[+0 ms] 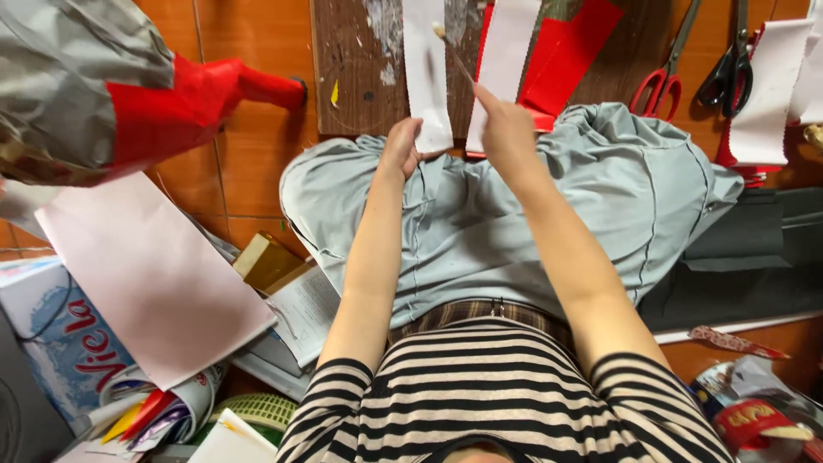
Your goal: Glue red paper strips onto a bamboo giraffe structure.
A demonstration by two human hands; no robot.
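Observation:
My left hand [400, 147] presses down on the near end of a white paper strip [427, 77] that lies on a worn wooden board [351, 69]. A thin stick brush [454, 56] is pinched in my right hand [506, 124], its tip resting on the upper part of that strip. A second white strip [506, 60] lies just right of it, over red paper [570, 51]. Both forearms reach out over my grey-trousered lap.
Red-handled scissors [660, 81] and black-handled scissors [727, 73] lie on the tiled floor at the upper right, beside more white and red strips [767, 94]. A red and silver paper object [129, 94] sits upper left, a large pale sheet [146, 274] below it, clutter around.

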